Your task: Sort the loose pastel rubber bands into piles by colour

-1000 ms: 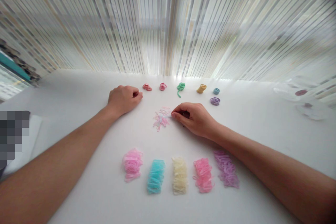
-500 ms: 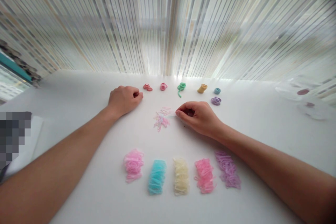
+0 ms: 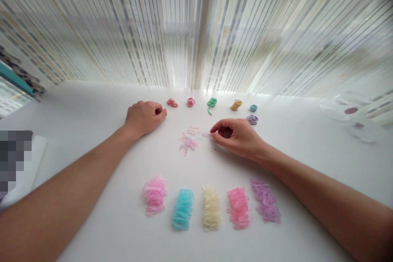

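My right hand (image 3: 238, 137) is closed in a pinch on a thin pale pink rubber band (image 3: 206, 134), at the right side of a small loose pile of pink and pale blue rubber bands (image 3: 188, 142). My left hand (image 3: 145, 116) rests on the table as a loose fist, left of that pile; whether its curled fingers hold anything is hidden. Just beyond it lie red bands (image 3: 172, 102). Close past my right hand is a purple coil of bands (image 3: 252, 119).
Bundles of pink (image 3: 155, 195), turquoise (image 3: 183, 208), cream (image 3: 211, 208), rose (image 3: 240, 208) and purple bands (image 3: 265, 199) line the near side of the white table (image 3: 101, 221). Farther back are pink (image 3: 190, 102), green (image 3: 211, 104), yellow (image 3: 236, 105) and blue bands (image 3: 253, 108). Clear plastic pieces (image 3: 350, 110) lie right.
My right hand has drawn slightly right, away from the pile, and a pale pink band now shows at its fingertips. My left hand stays in place.
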Demonstrator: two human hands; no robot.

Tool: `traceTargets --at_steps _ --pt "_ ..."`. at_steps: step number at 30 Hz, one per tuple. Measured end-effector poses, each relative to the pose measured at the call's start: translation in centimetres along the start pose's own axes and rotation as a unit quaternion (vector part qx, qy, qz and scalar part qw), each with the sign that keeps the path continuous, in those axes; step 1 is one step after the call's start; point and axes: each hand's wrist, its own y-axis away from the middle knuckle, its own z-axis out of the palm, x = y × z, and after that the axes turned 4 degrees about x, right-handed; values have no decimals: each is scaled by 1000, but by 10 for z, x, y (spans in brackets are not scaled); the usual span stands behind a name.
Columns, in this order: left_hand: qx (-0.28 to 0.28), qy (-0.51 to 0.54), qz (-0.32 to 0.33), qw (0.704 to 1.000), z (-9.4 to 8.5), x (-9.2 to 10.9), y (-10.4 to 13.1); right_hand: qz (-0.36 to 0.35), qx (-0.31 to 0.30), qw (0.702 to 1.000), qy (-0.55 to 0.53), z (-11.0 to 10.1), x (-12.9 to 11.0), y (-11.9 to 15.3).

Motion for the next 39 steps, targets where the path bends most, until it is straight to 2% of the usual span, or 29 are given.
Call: traceTargets --at_steps 6,22,29,34,39 --pt "-4 -1 1 1000 1 -1 0 6 -42 999 -12 -4 5 -1" --pt "-8 4 -5 1000 0 -2 -1 -30 -49 997 51 -1 5 -3" --pt "-27 -5 -15 999 -4 0 -3 -5 -66 997 35 -4 1 -6" --pt "-34 1 -19 999 -5 0 -4 14 -65 998 16 -13 -7 -4" --pt "-37 -5 -8 999 -3 -2 -5 21 -49 998 15 -39 -18 3"
